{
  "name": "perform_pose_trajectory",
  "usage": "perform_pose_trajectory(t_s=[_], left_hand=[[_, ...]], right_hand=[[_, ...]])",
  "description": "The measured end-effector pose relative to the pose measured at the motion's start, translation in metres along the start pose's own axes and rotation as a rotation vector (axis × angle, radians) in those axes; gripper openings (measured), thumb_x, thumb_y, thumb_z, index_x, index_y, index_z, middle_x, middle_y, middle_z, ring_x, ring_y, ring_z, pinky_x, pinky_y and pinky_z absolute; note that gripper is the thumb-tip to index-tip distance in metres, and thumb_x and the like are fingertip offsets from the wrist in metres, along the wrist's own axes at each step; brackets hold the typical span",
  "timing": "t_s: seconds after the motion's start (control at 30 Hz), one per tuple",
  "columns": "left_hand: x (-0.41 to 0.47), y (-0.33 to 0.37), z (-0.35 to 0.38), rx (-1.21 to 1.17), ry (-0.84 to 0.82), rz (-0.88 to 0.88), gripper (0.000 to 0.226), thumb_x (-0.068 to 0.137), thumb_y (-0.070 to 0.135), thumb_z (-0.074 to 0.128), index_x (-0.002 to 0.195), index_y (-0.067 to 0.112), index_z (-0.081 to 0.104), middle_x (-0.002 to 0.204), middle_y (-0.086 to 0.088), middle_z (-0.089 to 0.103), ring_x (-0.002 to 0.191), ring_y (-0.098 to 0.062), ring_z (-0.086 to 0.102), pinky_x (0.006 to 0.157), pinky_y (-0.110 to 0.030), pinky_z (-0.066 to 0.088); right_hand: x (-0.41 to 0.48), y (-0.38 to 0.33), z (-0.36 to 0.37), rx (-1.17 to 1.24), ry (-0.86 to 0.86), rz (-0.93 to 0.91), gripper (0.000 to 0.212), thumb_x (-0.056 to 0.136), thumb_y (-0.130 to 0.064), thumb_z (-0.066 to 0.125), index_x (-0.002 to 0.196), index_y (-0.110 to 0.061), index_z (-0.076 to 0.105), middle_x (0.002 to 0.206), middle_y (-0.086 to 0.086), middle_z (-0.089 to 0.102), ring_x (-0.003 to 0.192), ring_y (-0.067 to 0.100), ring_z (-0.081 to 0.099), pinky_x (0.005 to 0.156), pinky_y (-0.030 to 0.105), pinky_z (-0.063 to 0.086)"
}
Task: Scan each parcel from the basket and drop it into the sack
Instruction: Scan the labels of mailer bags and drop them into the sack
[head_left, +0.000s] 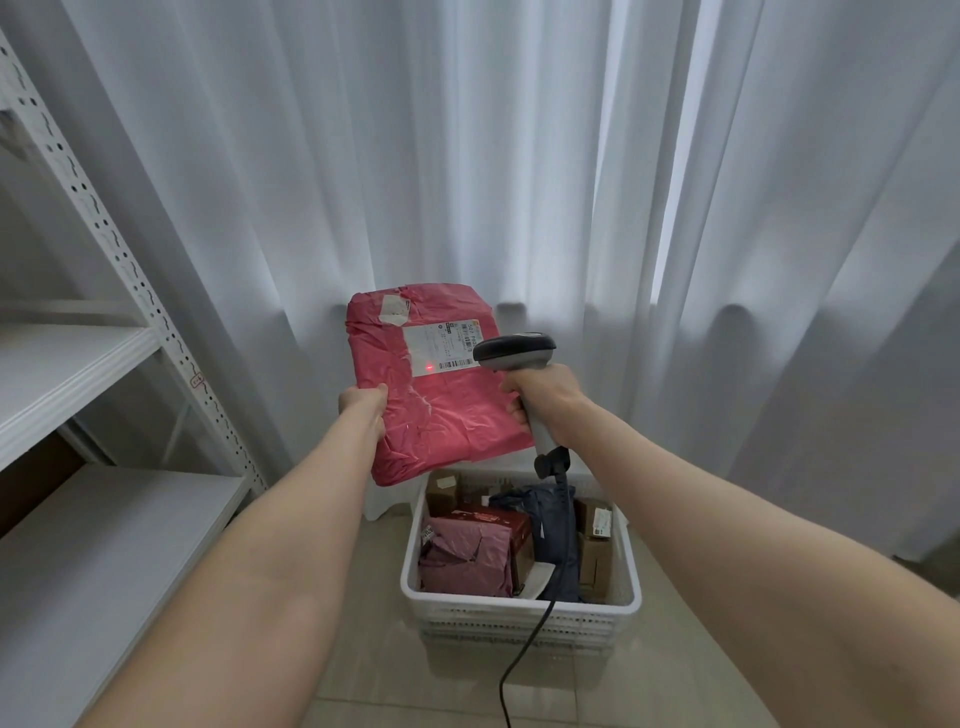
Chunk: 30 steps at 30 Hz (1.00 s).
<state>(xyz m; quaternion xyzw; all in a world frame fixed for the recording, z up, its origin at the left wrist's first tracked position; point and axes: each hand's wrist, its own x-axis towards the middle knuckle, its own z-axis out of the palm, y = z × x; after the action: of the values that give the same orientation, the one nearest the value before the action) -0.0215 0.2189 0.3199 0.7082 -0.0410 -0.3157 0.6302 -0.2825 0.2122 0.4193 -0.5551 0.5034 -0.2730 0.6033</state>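
My left hand grips the left edge of a pink plastic parcel, held up in front of the curtain with its white shipping label facing me. A red laser dot sits at the label's lower left corner. My right hand grips the handle of a grey barcode scanner, whose head points at the label from the right. Its black cable hangs down past the white basket on the floor below. The basket holds several parcels, among them a mauve bag, a dark blue bag and brown boxes. No sack is in view.
A white metal shelf rack stands at the left, with bare boards at two levels. White curtains fill the back. The floor is pale tile around the basket.
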Motion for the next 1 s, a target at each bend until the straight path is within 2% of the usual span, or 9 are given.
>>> perform_pose_trajectory(t_s=[0.1,0.4,0.63,1.0], left_hand=[[0.0,0.0,-0.001,-0.013,-0.006,0.004,0.034,0.089,0.008,0.062,0.122,0.004,0.057,0.119,-0.013,0.063,0.104,-0.03,0.064,0.093,-0.048,0.052],[0.0,0.004,-0.01,-0.007,-0.004,-0.004,0.037,0.088,0.009,0.063,0.124,0.004,0.057,0.12,-0.012,0.063,0.104,-0.03,0.063,0.094,-0.046,0.052],[0.003,0.007,-0.015,0.001,-0.013,-0.021,0.045,0.088,0.011,0.064,0.131,0.005,0.053,0.125,-0.012,0.061,0.108,-0.031,0.062,0.096,-0.045,0.05],[0.001,0.003,-0.013,-0.008,-0.001,0.011,0.033,0.089,0.006,0.061,0.121,0.003,0.058,0.12,-0.013,0.063,0.104,-0.03,0.063,0.094,-0.045,0.051]], right_hand=[[-0.001,-0.002,0.003,-0.045,0.01,-0.014,0.007,0.075,-0.008,0.066,0.08,-0.005,0.062,0.059,0.007,0.057,0.048,0.019,0.05,0.062,0.033,0.044],[-0.01,-0.008,0.005,0.016,-0.012,0.015,0.006,0.081,-0.002,0.062,0.077,-0.004,0.058,0.055,0.009,0.052,0.038,0.016,0.044,0.044,0.023,0.038],[-0.014,-0.009,0.005,0.002,-0.011,-0.001,0.002,0.08,-0.002,0.063,0.079,-0.003,0.061,0.055,0.009,0.055,0.038,0.016,0.047,0.042,0.023,0.041],[-0.017,-0.011,0.008,-0.013,-0.014,0.003,0.002,0.08,-0.003,0.06,0.081,-0.004,0.059,0.055,0.008,0.053,0.04,0.016,0.045,0.044,0.023,0.04]])
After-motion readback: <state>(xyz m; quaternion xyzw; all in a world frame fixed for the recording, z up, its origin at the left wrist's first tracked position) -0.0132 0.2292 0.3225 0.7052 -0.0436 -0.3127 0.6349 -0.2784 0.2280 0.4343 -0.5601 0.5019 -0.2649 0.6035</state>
